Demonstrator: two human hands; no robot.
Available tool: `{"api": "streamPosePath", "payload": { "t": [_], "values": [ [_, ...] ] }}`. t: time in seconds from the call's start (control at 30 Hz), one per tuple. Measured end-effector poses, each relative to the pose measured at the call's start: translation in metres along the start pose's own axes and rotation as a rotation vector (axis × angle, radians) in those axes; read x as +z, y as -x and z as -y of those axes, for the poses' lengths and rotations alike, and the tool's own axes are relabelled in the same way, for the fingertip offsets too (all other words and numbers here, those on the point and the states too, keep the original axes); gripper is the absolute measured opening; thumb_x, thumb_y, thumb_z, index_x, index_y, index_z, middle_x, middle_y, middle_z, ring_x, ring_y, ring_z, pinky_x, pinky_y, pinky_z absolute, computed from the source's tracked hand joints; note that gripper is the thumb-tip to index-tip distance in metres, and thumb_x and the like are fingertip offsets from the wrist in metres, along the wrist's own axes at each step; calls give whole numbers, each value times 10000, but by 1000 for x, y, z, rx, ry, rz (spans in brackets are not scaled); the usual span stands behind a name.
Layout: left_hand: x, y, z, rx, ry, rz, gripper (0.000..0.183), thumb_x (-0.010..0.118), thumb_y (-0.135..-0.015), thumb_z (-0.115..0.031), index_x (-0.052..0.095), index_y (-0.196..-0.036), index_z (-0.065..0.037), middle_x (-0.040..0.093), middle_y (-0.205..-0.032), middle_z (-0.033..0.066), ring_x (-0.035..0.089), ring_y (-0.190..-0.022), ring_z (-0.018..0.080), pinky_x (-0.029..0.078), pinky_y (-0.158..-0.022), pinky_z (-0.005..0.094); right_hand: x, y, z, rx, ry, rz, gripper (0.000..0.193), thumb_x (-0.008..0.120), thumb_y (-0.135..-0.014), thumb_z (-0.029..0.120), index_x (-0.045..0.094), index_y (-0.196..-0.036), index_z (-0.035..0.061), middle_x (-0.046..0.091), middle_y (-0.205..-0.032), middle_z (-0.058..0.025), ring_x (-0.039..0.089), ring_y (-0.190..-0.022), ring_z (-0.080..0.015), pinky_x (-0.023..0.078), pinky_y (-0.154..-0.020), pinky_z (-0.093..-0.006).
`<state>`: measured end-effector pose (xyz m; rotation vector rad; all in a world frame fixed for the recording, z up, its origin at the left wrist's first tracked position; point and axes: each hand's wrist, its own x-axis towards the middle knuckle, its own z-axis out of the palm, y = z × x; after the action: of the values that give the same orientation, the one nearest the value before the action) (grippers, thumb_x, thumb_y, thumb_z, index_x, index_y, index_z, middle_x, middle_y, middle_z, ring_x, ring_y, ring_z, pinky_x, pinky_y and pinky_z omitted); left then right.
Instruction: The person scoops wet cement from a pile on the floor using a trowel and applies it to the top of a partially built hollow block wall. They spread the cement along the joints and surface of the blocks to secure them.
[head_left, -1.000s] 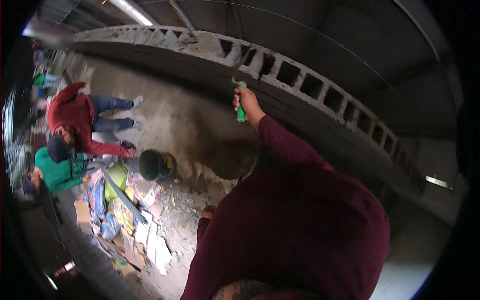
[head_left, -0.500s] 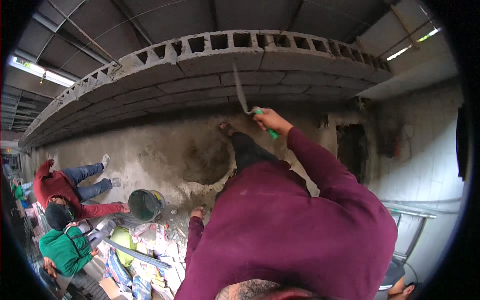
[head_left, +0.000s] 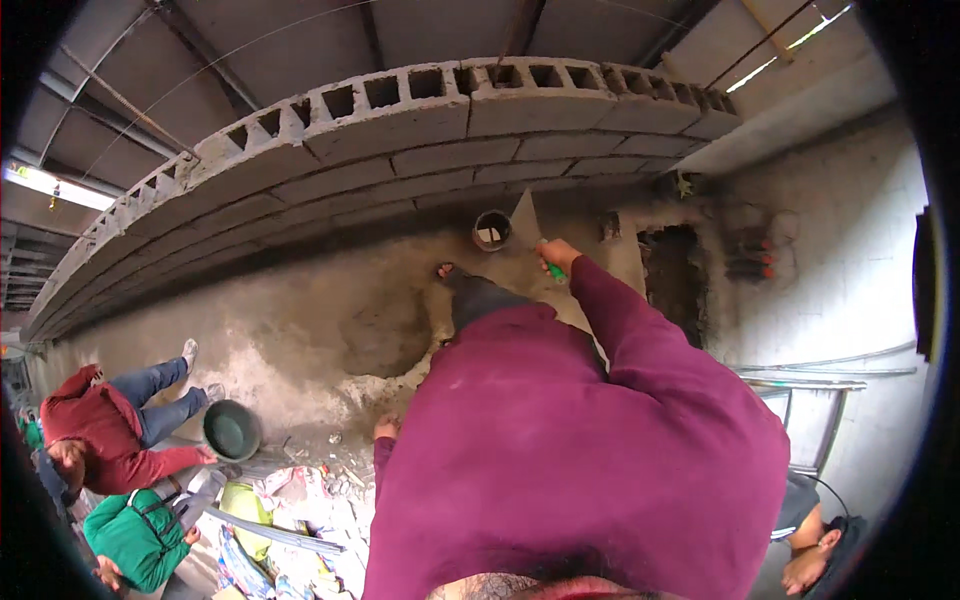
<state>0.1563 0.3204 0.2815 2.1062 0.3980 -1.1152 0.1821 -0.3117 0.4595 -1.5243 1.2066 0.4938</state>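
Observation:
My right hand (head_left: 560,256) is wrapped round the green handle of a trowel (head_left: 526,214). Its pointed grey blade is turned broad side to view, over the floor just short of the block wall (head_left: 400,160). Close to the blade's left edge is a round, dark-rimmed thing (head_left: 491,230), a bucket or a pipe end; I cannot tell which. Down by my side hangs my left hand (head_left: 387,428), its fingers mostly hidden by its small size and angle. Nothing can be made out in it.
At left, a person in red (head_left: 110,430) reaches to a dark bucket (head_left: 231,431), beside a person in green (head_left: 140,540). Rubble and bags (head_left: 300,500) lie below. A dark pit (head_left: 672,285) and a metal frame (head_left: 825,430) are at right; another person (head_left: 800,530) is lower right.
My right hand has come back from the wall and lowered, and the trowel blade has turned from edge-on to broad side. The view has shifted; the round dark-rimmed thing now shows.

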Motion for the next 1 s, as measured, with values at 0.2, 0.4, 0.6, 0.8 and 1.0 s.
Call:
{"api": "streamPosePath", "payload": {
  "t": [0.2,0.4,0.6,0.8,1.0],
  "values": [
    [-9,6,6,140,-310,24,207,515,-792,-135,614,-951,-47,621,-765,80,568,-615,197,445,-539,339,-33,-59,6,-268,334,107,288,509,-787,266,562,-650,19,565,-597,-110,546,-495,-234,447,-482,-377],
    [-22,-22,-28,285,-404,81,223,522,-774,-160,617,-949,-58,639,-804,77,587,-674,207,457,-569,351,-67,-90,-18,-379,-17,-1,255,480,-840,220,555,-732,1,545,-572,-133,539,-489,-244,441,-488,-369],
    [-53,-74,-96,466,-75,85,241,529,-757,-185,620,-947,-69,657,-842,74,605,-732,217,469,-599,364,-100,-7,-34,-412,112,-378,158,484,-851,151,535,-796,13,521,-578,-101,530,-502,-217,437,-483,-355],
    [-56,-34,-179,144,52,50,216,550,-748,-151,623,-943,-98,637,-776,72,613,-682,219,475,-581,394,-159,53,-47,-240,-784,-464,168,491,-842,161,558,-810,10,550,-658,-82,499,-512,-188,445,-483,-340],
    [-23,-19,-137,555,-837,105,186,549,-769,-187,655,-857,-62,654,-821,149,633,-729,266,495,-629,400,-258,60,-10,-325,-807,-423,165,498,-844,167,521,-774,19,500,-626,-62,489,-521,-188,414,-469,-337]
  ]
}}
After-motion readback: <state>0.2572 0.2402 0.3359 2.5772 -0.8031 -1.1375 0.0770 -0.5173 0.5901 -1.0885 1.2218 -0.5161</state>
